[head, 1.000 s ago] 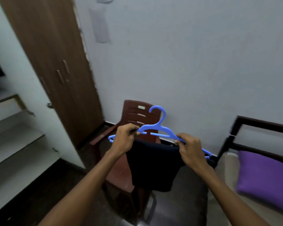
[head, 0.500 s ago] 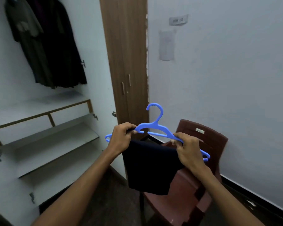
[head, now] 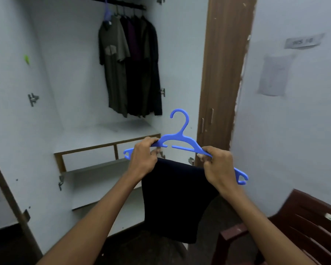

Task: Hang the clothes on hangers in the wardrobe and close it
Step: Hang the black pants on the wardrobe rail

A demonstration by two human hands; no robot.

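A blue plastic hanger [head: 180, 139] is held up in front of the open wardrobe [head: 75, 73], hook upward. My left hand [head: 143, 158] grips its left arm and my right hand [head: 217, 165] grips its right arm. A folded dark garment [head: 176, 201] hangs over the hanger's bar and drops between my forearms. Inside the wardrobe, several dark clothes [head: 130, 66] hang from a black rail [head: 113, 2] at the top. The wardrobe's brown right door [head: 224, 73] stands open, edge toward me.
White shelves [head: 103, 138] run below the hanging clothes. A dark red plastic chair [head: 304, 226] stands at the lower right by the white wall. The other wardrobe door's brown edge [head: 10, 199] is at the lower left.
The view has swung left from the chair and wall to face the open wardrobe. Both hands keep the same grip on the hanger with the garment on it.
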